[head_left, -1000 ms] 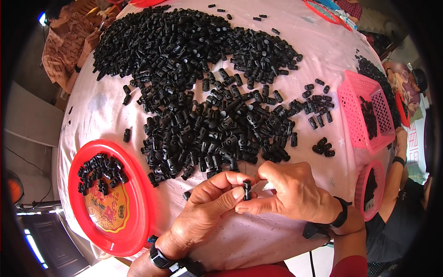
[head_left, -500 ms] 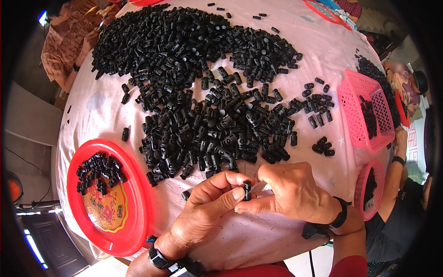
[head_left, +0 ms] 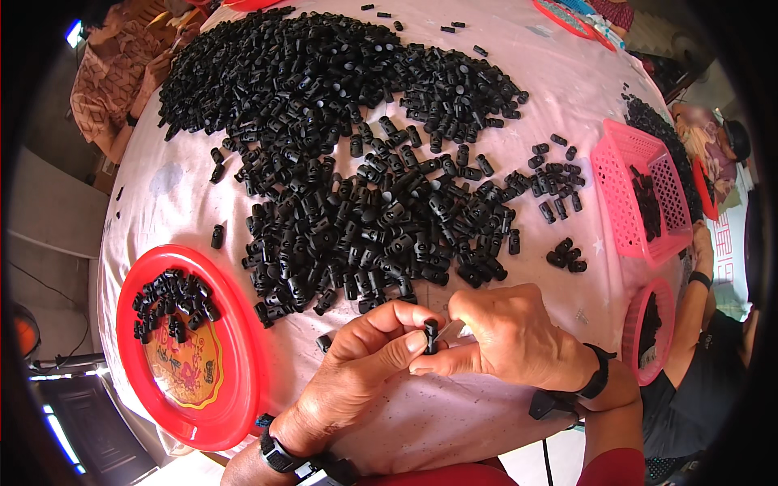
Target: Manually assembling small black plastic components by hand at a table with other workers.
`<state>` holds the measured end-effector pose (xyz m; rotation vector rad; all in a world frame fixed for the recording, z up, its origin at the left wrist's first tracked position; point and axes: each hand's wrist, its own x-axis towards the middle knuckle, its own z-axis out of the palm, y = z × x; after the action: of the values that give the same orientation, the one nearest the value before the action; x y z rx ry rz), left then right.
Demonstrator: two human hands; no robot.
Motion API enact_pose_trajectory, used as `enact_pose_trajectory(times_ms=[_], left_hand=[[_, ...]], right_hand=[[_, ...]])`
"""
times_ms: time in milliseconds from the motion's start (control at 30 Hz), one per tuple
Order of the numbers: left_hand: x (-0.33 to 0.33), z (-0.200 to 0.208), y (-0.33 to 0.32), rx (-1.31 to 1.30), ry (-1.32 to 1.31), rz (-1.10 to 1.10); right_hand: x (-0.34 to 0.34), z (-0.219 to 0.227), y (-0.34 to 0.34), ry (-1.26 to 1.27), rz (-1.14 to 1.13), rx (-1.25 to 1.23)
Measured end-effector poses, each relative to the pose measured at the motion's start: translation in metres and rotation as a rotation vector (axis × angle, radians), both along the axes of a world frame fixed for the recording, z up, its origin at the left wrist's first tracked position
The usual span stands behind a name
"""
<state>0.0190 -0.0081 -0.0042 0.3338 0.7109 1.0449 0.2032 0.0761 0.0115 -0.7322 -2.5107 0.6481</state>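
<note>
Between the thumb and forefinger of my left hand [head_left: 377,344] a small black cord lock [head_left: 430,336] stands upright, above the table's near side. My right hand [head_left: 510,336] is closed just beside it, thumb stretched toward the piece's lower end. A thin pale, blade-like thing [head_left: 456,330] shows between the right thumb and curled forefinger, close against the cord lock; its rest is hidden by the fingers. Beyond both hands spreads a large heap of like black cord locks [head_left: 365,227], several of them almost touching my left fingers.
A red round tray [head_left: 247,348] with black pieces stands at the left. On the right are a pink basket [head_left: 620,194] and a smaller pink basket [head_left: 666,356], both holding dark parts. Loose cord locks [head_left: 567,255] lie near them. Other people sit around the pink-covered table [head_left: 486,421].
The cord lock has turned slightly between my left fingers. Both hands keep nearly the same grip, and the whole view has shifted a little.
</note>
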Motion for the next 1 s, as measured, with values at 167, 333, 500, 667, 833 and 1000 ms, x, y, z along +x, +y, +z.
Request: enact_pose_trajectory(times_ms=[167, 333, 500, 667, 833, 1000], left_hand=[[-0.001, 0.001, -0.001, 0.024, -0.005, -0.013], [-0.002, 0.0, 0.001, 0.021, 0.016, -0.025], [-0.003, 0.001, 0.001, 0.019, 0.034, -0.041], [-0.002, 0.001, 0.0, 0.015, 0.009, -0.031], [-0.004, -0.004, -0.002, 0.054, -0.028, -0.033], [-0.001, 0.005, 0.0, 0.012, -0.053, -0.014]], right_hand=[[0.002, 0.0, -0.001, -0.012, 0.006, -0.021], [0.002, 0.0, 0.001, -0.019, 0.021, -0.033], [0.002, 0.0, 0.001, -0.016, 0.033, -0.076], [0.002, -0.002, 0.002, 0.002, 0.051, -0.079], [0.001, 0.003, 0.001, -0.035, 0.099, -0.053], [-0.002, 0.005, 0.001, 0.036, 0.05, -0.006]])
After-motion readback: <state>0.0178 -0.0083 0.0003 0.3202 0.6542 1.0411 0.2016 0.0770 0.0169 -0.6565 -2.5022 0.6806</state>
